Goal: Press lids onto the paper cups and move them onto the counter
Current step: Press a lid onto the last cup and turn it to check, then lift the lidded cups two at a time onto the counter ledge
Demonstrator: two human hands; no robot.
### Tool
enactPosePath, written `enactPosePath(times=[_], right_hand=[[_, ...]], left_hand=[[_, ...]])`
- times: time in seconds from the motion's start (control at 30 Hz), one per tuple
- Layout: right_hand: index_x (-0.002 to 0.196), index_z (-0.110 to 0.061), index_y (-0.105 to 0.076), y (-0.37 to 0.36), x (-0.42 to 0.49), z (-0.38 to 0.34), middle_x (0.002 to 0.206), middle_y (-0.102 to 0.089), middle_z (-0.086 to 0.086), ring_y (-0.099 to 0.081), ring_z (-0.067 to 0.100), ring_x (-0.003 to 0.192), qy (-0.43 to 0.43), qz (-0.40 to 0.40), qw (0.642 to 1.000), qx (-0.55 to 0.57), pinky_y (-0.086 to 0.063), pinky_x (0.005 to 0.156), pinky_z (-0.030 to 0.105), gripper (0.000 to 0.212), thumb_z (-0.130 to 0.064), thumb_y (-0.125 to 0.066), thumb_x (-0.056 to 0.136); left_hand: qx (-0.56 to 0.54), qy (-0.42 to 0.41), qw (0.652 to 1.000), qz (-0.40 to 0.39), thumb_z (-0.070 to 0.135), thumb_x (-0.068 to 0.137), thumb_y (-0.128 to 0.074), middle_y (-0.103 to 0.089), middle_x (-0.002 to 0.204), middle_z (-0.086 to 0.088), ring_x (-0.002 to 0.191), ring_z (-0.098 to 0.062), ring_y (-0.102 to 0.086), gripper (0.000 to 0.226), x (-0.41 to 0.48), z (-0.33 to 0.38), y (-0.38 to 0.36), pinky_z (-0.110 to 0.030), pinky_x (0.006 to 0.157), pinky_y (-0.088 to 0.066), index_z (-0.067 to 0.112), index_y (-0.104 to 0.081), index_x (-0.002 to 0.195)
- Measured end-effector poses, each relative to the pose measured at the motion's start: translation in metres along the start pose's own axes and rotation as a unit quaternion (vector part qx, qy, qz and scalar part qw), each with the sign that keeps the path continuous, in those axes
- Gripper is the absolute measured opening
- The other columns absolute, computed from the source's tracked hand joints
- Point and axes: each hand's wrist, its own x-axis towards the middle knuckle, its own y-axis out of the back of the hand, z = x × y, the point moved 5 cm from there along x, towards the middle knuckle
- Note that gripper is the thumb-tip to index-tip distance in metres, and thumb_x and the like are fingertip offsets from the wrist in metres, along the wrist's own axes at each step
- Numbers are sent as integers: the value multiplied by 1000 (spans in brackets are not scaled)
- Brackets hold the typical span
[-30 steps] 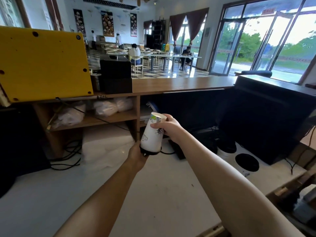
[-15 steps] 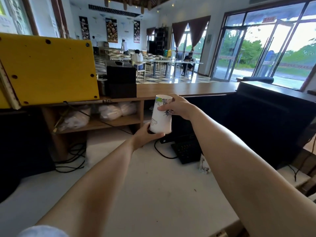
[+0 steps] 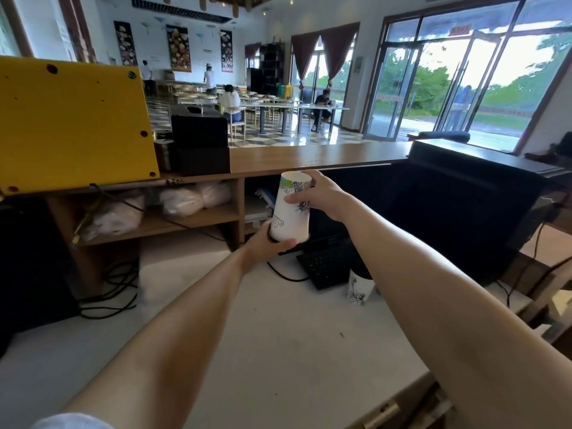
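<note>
A white paper cup with cartoon prints hangs in the air just below the edge of the wooden counter. It is held upside down, with a black lid at its lower end. My left hand cups that lower end from beneath. My right hand grips the cup's upper part from the right side. A second printed cup stands on the white worktop beside my right forearm, partly hidden by it.
A yellow machine panel and a black box occupy the counter's left. A black keyboard with its cable lies on the worktop. A large black cabinet stands at the right. Wrapped bags fill the shelf.
Both hands have lifted the cup upward and away from me, toward the counter's edge. The grip on it is unchanged.
</note>
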Motion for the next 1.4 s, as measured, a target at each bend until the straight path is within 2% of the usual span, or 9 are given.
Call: enactPosePath(times=[0.07, 0.17, 0.3, 0.47, 0.6, 0.83, 1.0, 1.2, 1.4], right_hand=[[132, -16, -45, 1, -9, 11, 121, -58, 10, -58, 26, 111, -3, 15, 999, 36, -50, 97, 44, 77, -11, -83, 65], [129, -14, -45, 2, -27, 40, 112, -59, 6, -59, 21, 104, -16, 34, 987, 155, -51, 95, 40, 67, -5, -78, 71], [128, -10, -46, -4, -53, 93, 108, -62, 8, -62, 21, 97, -31, 45, 940, 337, -53, 87, 37, 54, -1, -69, 80], [127, -7, -46, -21, -79, 157, 106, -65, 12, -68, 22, 91, -57, 68, 881, 465, -57, 74, 32, 45, 0, -61, 85], [135, -5, -38, -28, -91, 195, 120, -58, 14, -61, 23, 104, -102, 88, 890, 436, -55, 79, 28, 59, 2, -64, 83], [131, -10, -38, -2, -98, 211, 121, -53, 6, -56, 21, 107, -154, 10, 980, 125, -48, 93, 32, 65, -7, -74, 77], [130, -17, -47, 13, -91, 192, 120, -55, 1, -55, 19, 109, -118, -23, 985, -123, -49, 95, 34, 64, -25, -77, 75], [127, -16, -48, 16, -96, 189, 115, -56, -3, -55, 14, 102, -67, 71, 989, -114, -51, 89, 32, 64, -24, -79, 73], [139, -13, -37, 26, -100, 243, 136, -48, 5, -50, 21, 122, -154, 10, 983, -101, -42, 96, 28, 75, -27, -76, 76]], left_hand=[[-147, 51, 987, 28, 29, 80, -72, -52, 129, 1, 115, -18, -53, 74, -9, -23, -12, -33, 79, -54, 29, -30, 141], [-370, 170, 913, -5, 46, 82, -60, -45, 140, -19, 125, -34, -49, 73, -26, -63, -48, -48, 84, -53, 11, -31, 139], [-533, 185, 825, -18, 55, 88, -44, -48, 136, -24, 121, -35, -51, 65, -42, -76, -90, -55, 101, -41, 2, -41, 126], [-613, 167, 768, 79, 42, 91, -52, -61, 120, -18, 111, -28, -58, 54, -40, -79, -105, -46, 91, -47, 10, -45, 134], [-629, 169, 750, 116, 30, 91, -58, -61, 117, -15, 107, -28, -60, 51, -41, -90, -108, -42, 93, -48, 11, -44, 136], [-556, 184, 803, 116, 19, 90, -58, -60, 118, -10, 110, -26, -57, 49, -30, -104, -95, -37, 89, -48, 11, -44, 137], [-475, 146, 865, 67, 14, 91, -56, -54, 136, -10, 110, -19, -58, 49, -10, -83, -83, -31, 83, -50, 14, -44, 138], [-370, 48, 925, 70, 7, 82, -67, -56, 133, -7, 118, -22, -57, 63, 8, -49, -90, -35, 88, -56, 16, -41, 139], [-263, 35, 959, 95, 0, 74, -73, -66, 105, 7, 104, -18, -62, 45, 23, -43, -105, -34, 88, -52, 30, -58, 104]])
